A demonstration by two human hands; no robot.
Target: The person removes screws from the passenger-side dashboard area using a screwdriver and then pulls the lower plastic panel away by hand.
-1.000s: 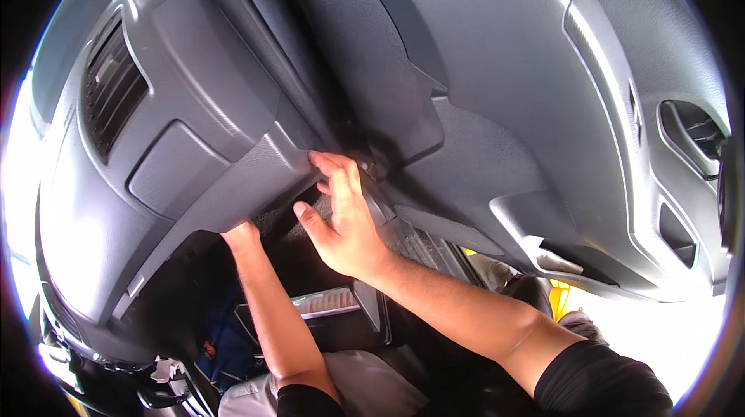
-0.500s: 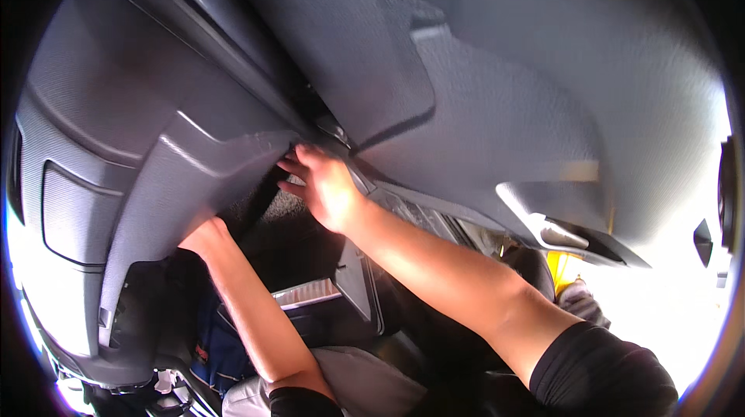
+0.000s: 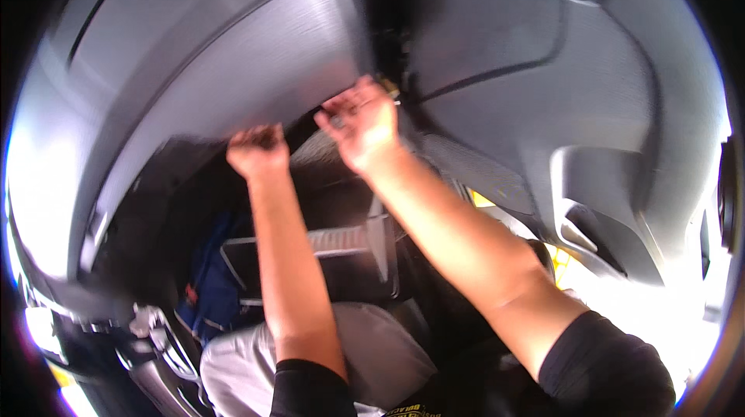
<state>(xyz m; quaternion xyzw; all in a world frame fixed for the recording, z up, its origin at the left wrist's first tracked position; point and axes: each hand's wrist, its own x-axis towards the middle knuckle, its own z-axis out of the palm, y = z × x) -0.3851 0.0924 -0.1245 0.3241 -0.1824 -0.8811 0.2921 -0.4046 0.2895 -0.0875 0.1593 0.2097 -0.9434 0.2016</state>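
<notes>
I am low inside a vehicle, at the underside of a grey dashboard panel [image 3: 256, 60]. My left hand [image 3: 260, 151] is raised to the panel's lower edge, its fingers curled in; blur and shadow hide what they hold, if anything. My right hand [image 3: 361, 126] is just to the right of it, at the panel's right corner, by the dark gap [image 3: 388, 21] between dashboard and door. Its fingers are bent but apart, with nothing plainly held. A small yellowish piece [image 3: 388, 89] shows beside its fingertips.
A grey door panel [image 3: 497, 52] with a pull handle [image 3: 578, 227] fills the right side. Below my arms are a dark flat case with a pale ribbed strip [image 3: 339, 241], a blue cloth bag [image 3: 217, 285] and my grey-clad knee [image 3: 380, 339]. Loose metal brackets [image 3: 159, 331] show lower left.
The view has turned, and panel and door appear shifted. My left hand, earlier hidden behind the panel, now shows at its lower edge. My right hand is still by the gap.
</notes>
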